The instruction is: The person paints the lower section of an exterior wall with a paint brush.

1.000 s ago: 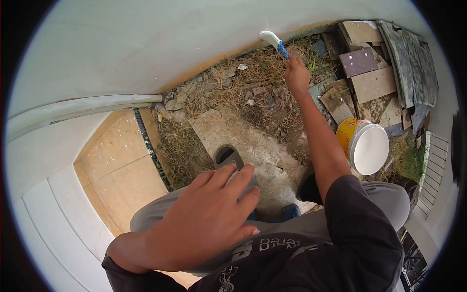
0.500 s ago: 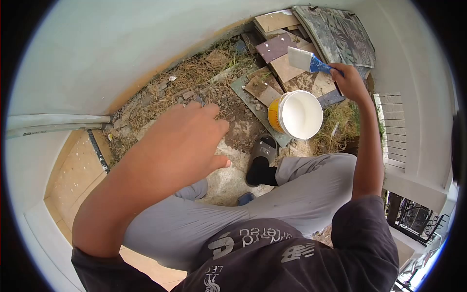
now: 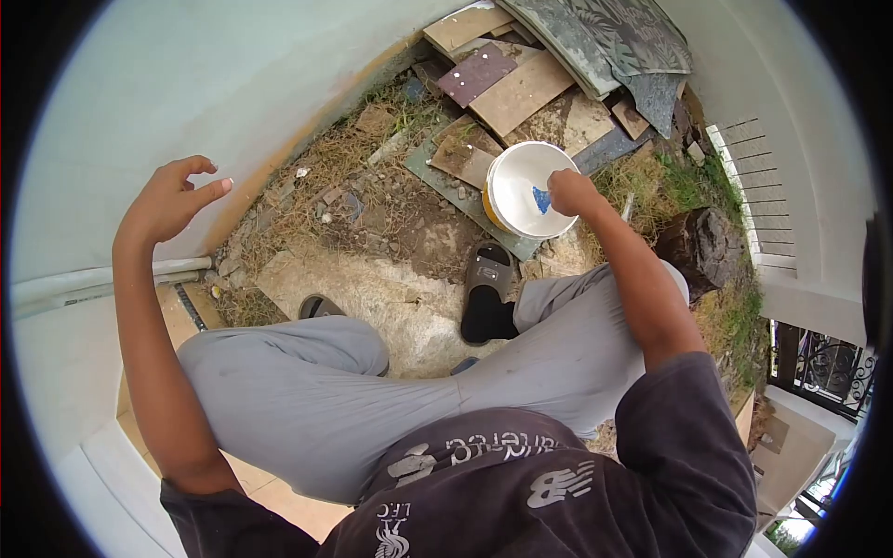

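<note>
My right hand (image 3: 574,193) is closed round a paintbrush (image 3: 541,199), its blue part specked with white. The brush reaches down into a white bucket with a yellow outside (image 3: 496,206), and its bristle end is lost against the white inside. The bucket stands on the greenish board (image 3: 437,177) in front of my feet. Off to the left, my left hand (image 3: 172,205) is raised before the pale wall (image 3: 186,93). Its fingers are curved and apart from the thumb, with nothing between them.
Stacked tiles and boards (image 3: 521,91) lie at the back, below a large patterned panel (image 3: 623,42). A cut log (image 3: 699,246) sits at the right in grass. White pipes (image 3: 139,277) run along the left wall. My sandal (image 3: 489,270) is close to the bucket.
My right hand has lowered the paintbrush from above the tiles into the bucket. My left hand has swung left and up from the middle to the wall.
</note>
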`<action>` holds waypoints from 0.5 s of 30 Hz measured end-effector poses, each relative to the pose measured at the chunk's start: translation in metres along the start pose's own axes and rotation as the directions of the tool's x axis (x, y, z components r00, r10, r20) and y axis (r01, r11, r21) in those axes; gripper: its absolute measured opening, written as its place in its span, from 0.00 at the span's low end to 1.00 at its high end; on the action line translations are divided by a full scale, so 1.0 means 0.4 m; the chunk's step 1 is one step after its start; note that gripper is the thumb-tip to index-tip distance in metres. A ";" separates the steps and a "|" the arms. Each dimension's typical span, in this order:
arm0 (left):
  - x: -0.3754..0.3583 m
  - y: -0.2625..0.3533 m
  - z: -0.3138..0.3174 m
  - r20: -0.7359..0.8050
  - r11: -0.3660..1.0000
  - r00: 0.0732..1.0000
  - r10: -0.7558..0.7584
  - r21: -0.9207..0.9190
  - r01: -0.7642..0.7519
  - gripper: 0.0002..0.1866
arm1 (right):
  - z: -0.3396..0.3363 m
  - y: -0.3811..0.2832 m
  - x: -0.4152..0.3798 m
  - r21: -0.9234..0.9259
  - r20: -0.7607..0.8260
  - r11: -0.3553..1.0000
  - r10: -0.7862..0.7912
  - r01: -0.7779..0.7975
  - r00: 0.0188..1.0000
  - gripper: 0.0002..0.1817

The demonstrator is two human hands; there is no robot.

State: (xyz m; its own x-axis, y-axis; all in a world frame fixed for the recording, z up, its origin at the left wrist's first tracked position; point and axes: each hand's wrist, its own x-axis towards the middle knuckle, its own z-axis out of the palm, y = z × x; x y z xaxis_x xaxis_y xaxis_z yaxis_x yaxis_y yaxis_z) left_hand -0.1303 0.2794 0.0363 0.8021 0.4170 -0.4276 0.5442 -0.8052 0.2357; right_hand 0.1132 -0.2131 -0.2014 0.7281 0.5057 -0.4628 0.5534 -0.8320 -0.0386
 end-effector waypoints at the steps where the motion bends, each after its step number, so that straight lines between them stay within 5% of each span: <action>1: 0.011 -0.027 -0.002 0.017 0.999 1.000 -0.016 -0.027 0.017 0.34 | -0.003 0.004 -0.001 -0.001 0.021 1.000 0.021 -0.021 1.000 0.11; 15: -0.034 -0.279 0.024 0.027 0.986 0.988 -0.155 -0.051 0.156 0.32 | -0.307 0.034 -0.145 0.194 -0.030 0.980 -0.044 0.049 0.999 0.11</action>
State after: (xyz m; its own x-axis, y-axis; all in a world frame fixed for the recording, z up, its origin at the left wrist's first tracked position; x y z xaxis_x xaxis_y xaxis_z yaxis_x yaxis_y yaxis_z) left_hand -0.2043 0.3595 0.0076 0.7015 0.5250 -0.4819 0.6743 -0.7078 0.2105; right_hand 0.1281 -0.2257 -0.0665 0.7146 0.5485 -0.4341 0.4995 -0.8346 -0.2322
